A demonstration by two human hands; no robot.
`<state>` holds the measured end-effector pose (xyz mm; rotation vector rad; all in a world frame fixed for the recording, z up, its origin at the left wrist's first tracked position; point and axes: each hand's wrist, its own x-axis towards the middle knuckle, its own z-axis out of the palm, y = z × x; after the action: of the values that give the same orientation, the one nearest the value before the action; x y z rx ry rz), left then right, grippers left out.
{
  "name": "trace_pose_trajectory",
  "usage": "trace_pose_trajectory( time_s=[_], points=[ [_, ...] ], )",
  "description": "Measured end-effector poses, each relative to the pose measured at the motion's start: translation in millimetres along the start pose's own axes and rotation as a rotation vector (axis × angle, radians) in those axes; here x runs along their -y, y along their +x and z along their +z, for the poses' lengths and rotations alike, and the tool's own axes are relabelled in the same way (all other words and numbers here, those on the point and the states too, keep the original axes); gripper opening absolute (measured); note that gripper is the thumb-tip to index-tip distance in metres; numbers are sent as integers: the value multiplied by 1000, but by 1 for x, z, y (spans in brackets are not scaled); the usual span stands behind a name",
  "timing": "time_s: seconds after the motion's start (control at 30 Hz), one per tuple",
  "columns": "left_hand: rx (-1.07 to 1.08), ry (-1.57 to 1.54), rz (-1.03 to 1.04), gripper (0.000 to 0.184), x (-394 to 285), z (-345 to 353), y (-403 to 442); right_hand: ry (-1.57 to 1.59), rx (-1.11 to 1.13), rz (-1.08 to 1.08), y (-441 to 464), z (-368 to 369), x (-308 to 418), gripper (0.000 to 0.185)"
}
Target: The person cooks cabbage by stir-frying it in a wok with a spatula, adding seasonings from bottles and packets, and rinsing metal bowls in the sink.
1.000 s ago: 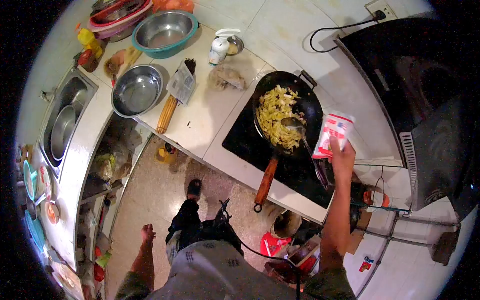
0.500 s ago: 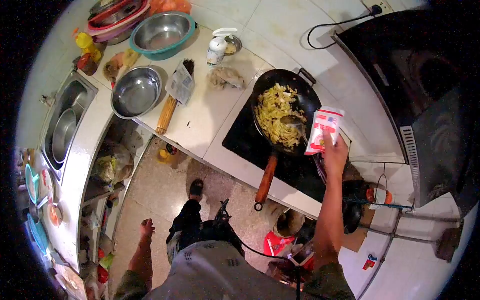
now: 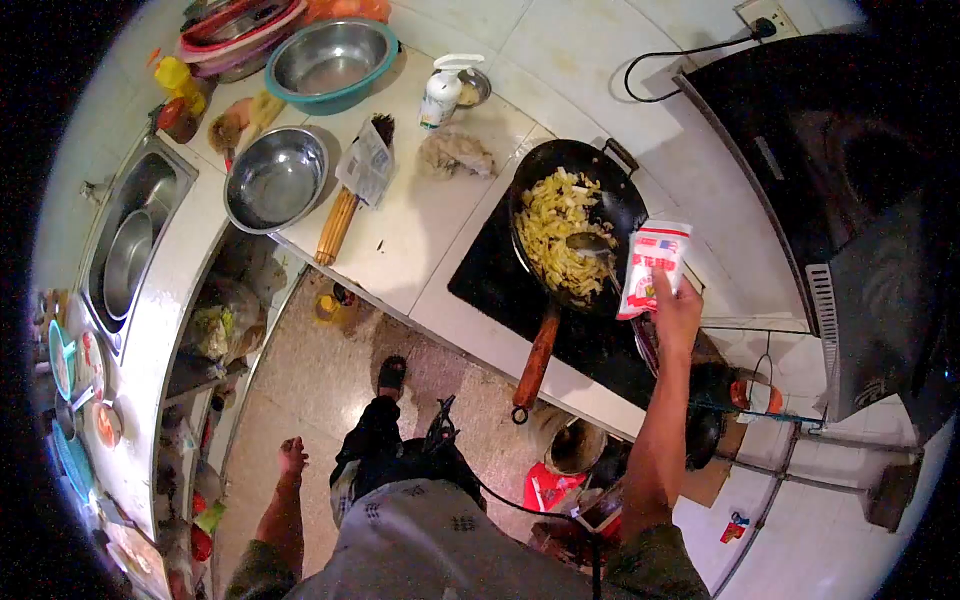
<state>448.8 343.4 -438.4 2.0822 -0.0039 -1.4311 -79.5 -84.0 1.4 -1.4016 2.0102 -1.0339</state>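
My right hand (image 3: 680,312) is closed on a white and red plastic packet (image 3: 655,262), holding it upright beside the wok's right rim. The black wok (image 3: 625,205) sits on the stove and holds chopped yellowish food (image 3: 555,225). A metal ladle (image 3: 588,243) rests in that food, its handle partly behind the packet. The wok's wooden handle (image 3: 537,362) points toward me. My left hand (image 3: 291,457) hangs low over the floor, holding nothing, its fingers loosely bent and apart from the thumb.
On the counter left of the stove (image 3: 480,275) are a metal bowl (image 3: 275,180), a paper-wrapped bundle of sticks (image 3: 350,190), a white pump bottle (image 3: 441,98) and a teal-rimmed basin (image 3: 330,65). A sink (image 3: 180,180) is at left; a range hood (image 3: 850,200) overhangs at right.
The packet in my right hand has shifted slightly right and down relative to the view. The whole scene has moved a little with my head; my left hand hangs much as before.
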Motion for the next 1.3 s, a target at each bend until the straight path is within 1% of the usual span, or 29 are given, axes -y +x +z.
trace_pose_trajectory(
  time_s=[0.1, 0.13, 0.17, 0.23, 0.37, 0.43, 0.47, 0.5, 0.57, 0.63, 0.7, 0.73, 0.77, 0.83, 0.87, 0.93, 1.0, 1.1, 1.13, 1.17, 1.23, 1.27, 1.3],
  points=[
    [-19, 67, -16, 31, -7, -5, 0, -54, -29, 57, -4, -1, 8, 25],
    [-19, 98, -24, 31, -8, -4, 1, 99, -23, 32, -3, 0, 5, 26],
    [-20, 102, -26, 31, -6, -5, 0, 98, -23, 36, -2, 0, -1, 26],
    [-38, 104, 2, 32, -8, -5, -1, -108, 14, -13, 2, -6, -7, 27],
    [-22, 76, 13, 33, -2, -7, 6, -43, 57, 2, 0, -9, -7, 28],
    [-18, 95, -8, 32, -6, -2, 4, 15, -27, -14, -2, -4, 4, 28],
    [-20, 93, -8, 32, -7, -1, 2, 53, 7, -34, 5, -5, -13, 27],
    [-12, 74, -17, 31, -6, -2, 3, 54, 6, -31, 5, -4, -16, 27],
    [0, 57, -21, 30, -8, -1, 6, 3, -25, -97, 6, -2, -18, 28],
    [-11, 66, 27, 28, -4, -1, 6, 4, -25, -59, 2, -3, -8, 28],
    [-24, 67, 8, 28, -1, -3, 3, -132, 37, -72, -1, -5, -6, 28],
    [-38, 57, -8, 28, -2, 0, 3, -62, -39, -70, 3, -4, -14, 28],
    [-43, 49, -7, 28, -1, 0, 2, -59, -33, -77, 7, -4, -14, 28],
    [76, -150, -28, 29, 9, -11, 2, -103, 120, -41, 3, -5, -12, 27],
    [77, -150, -26, 29, 12, -11, 3, -135, 36, -69, 2, -6, -8, 26],
    [-35, 37, -12, 31, 15, -5, -5, -134, 42, -112, 6, -5, -7, 26],
    [-22, 3, -22, 32, 29, -6, -3, -138, 39, -132, 0, -8, -11, 26],
    [20, -39, -20, 34, 36, -5, -1, 0, -90, -61, 6, -5, -11, 25],
    [29, -46, -34, 34, 33, -6, -11, -132, -33, -75, 2, -2, -12, 26],
    [41, -57, -41, 34, 26, -3, -16, -255, 130, -48, 9, -4, -26, 28],
    [38, -39, -43, 34, 41, -7, 0, -167, -74, -113, -1, -1, -14, 29],
    [24, -26, -51, 33, 47, -5, 6, -161, -68, -130, 8, 4, -11, 29],
    [18, -16, -56, 33, 45, -11, 1, -167, 5, -98, 6, 4, -17, 29]
  ],
)
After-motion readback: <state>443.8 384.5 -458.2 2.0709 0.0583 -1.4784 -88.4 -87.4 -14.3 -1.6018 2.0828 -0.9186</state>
